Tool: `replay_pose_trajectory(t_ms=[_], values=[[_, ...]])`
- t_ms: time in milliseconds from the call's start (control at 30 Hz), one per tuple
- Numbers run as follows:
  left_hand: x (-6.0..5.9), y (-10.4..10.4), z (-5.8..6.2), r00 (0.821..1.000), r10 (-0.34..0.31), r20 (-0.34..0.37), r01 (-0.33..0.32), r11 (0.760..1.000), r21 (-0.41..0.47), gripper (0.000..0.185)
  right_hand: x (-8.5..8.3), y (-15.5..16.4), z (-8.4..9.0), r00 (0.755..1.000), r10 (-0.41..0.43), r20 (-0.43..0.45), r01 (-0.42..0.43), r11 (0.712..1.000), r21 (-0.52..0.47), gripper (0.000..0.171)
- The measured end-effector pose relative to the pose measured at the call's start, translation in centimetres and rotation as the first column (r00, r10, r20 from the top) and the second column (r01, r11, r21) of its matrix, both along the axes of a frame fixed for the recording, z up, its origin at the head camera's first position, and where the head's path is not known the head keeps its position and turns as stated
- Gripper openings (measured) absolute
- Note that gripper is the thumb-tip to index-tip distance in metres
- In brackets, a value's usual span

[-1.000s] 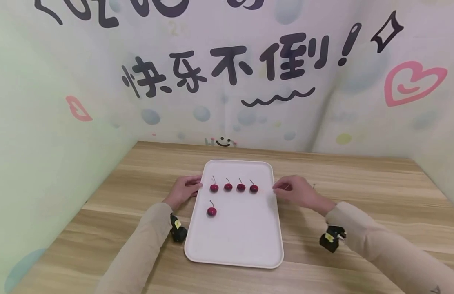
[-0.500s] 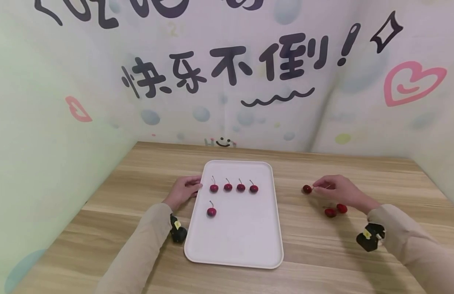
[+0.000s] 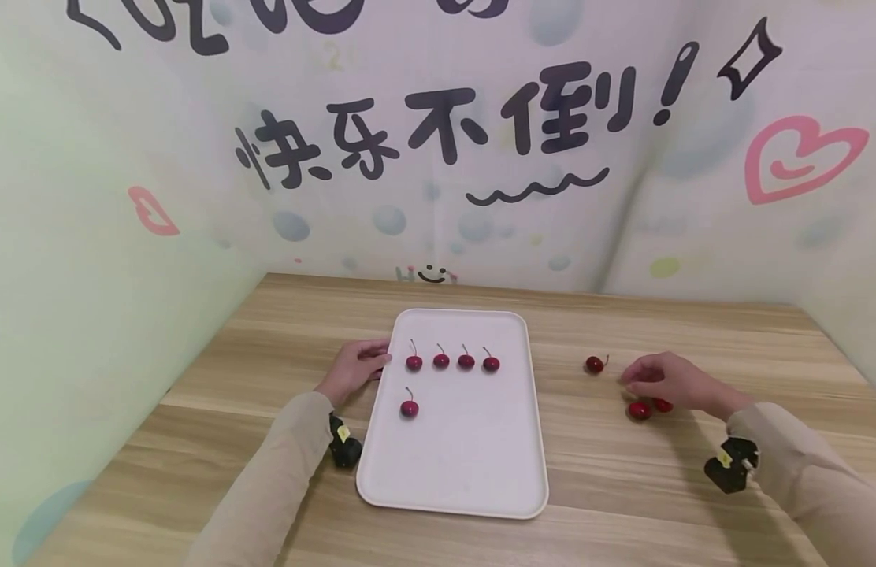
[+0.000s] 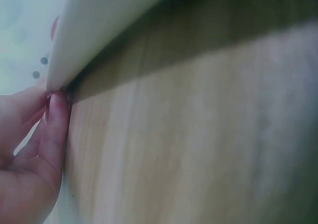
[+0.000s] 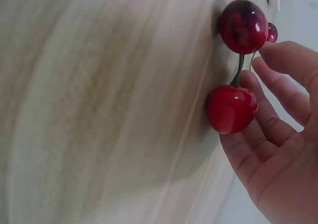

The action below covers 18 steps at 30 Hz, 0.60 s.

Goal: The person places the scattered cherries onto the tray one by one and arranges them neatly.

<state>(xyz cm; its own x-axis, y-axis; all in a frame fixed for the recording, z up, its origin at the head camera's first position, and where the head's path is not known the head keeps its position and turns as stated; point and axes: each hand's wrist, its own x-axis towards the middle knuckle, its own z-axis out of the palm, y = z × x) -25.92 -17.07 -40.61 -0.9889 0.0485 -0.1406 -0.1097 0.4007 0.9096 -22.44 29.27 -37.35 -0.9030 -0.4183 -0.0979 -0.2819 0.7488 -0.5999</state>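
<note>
Left hand: the left hand point(image 3: 353, 367) rests on the table point(image 3: 268, 346), fingertips point(image 4: 55, 105) touching the left rim of the white tray point(image 3: 452, 465); fingers relaxed, gripping nothing.
Right hand: the right hand point(image 3: 668, 383) hovers with loosely curved fingers point(image 5: 278, 92) over two cherries point(image 3: 647, 408) just beneath it, holding nothing.
Lone cherry: lies on the table point(image 3: 595, 364) just left of the right hand.
Tray cherries: five point(image 3: 452, 361), just right of the left hand.

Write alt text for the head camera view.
A right hand reaches over two red cherries on a wooden table, a third cherry lying nearby. The left hand touches a white rectangular tray bearing five cherries.
</note>
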Motion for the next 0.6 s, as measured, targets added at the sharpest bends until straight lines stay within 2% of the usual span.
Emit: replay_pose_trajectory(t_ms=[300, 600], values=[[0.1, 0.0, -0.1, 1.000, 0.000, -0.003, 0.000, 1.000, -0.007, 0.035, 0.7, 0.3, -0.1, 0.997, -0.072, -0.031, 0.074, 0.995, 0.067, 0.013], [0.1, -0.1, -0.2, 1.000, -0.008, -0.010, 0.008, 1.000, -0.014, 0.035, 1.1, -0.6, -0.4, 0.995, -0.083, -0.046, 0.087, 0.992, 0.090, 0.018]])
